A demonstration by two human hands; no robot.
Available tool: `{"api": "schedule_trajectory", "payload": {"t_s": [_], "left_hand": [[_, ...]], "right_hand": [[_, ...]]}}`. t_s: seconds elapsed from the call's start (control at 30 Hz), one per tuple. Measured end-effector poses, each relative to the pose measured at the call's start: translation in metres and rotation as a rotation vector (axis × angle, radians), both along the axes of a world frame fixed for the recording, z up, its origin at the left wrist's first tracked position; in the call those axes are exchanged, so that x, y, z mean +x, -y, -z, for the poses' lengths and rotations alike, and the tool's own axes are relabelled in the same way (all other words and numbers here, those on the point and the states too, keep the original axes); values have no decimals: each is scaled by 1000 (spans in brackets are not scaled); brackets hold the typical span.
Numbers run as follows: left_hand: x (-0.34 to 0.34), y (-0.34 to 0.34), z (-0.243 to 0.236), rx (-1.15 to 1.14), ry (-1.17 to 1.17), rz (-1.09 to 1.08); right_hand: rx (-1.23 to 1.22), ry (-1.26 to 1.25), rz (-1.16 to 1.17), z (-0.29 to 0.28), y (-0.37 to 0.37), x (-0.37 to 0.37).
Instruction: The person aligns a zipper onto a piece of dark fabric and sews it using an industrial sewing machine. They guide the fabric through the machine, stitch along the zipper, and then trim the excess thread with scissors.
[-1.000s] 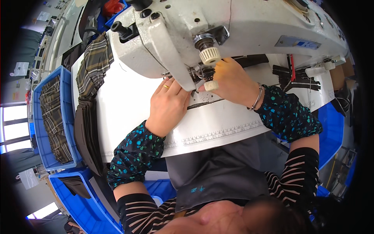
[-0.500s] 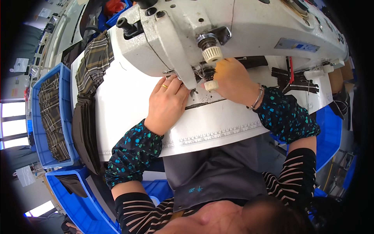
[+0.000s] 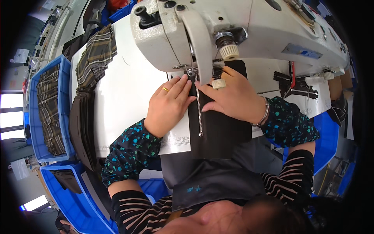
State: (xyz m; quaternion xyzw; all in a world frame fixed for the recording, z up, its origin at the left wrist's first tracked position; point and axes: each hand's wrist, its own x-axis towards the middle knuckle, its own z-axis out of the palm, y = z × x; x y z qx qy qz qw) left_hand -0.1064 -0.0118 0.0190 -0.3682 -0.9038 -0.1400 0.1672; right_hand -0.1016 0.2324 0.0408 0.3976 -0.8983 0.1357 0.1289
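A dark brown fabric panel (image 3: pixel 222 128) lies under the head of the white sewing machine (image 3: pixel 156 48) and hangs over the front edge of the table. Along it runs a metal zipper (image 3: pixel 200 117), in line with the presser foot (image 3: pixel 191 71). My left hand (image 3: pixel 165 104) rests flat at the panel's left edge, fingers stretched toward the foot. My right hand (image 3: pixel 237 95) lies on the panel right of the zipper, fingers extended and thumb apart, its index fingertip beside the teeth. A machine dial (image 3: pixel 219 83) partly covers the right fingers.
Folded plaid fabric (image 3: pixel 95 58) and a stack of dark panels (image 3: pixel 82 128) lie at the table's left. Beyond them, a blue bin (image 3: pixel 66 113) holds more plaid pieces. Several zippers (image 3: pixel 298 87) and red-handled scissors (image 3: pixel 293 74) lie at the right. A ruler scale (image 3: pixel 175 141) marks the front edge.
The dark panel with the zipper now lies under the machine, where white tabletop and a dark strip showed before. My right hand has come nearer, its fingers now spread on the panel.
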Motion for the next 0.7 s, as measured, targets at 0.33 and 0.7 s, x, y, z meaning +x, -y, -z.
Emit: {"api": "schedule_trajectory", "payload": {"t_s": [0.33,0.7], "left_hand": [[11,-8,-10,-44,9,-54],[10,-7,-9,-49,29,-59]], "right_hand": [[37,4,-1,6,-5,-1],[21,-6,22,8,-6,-1]]}}
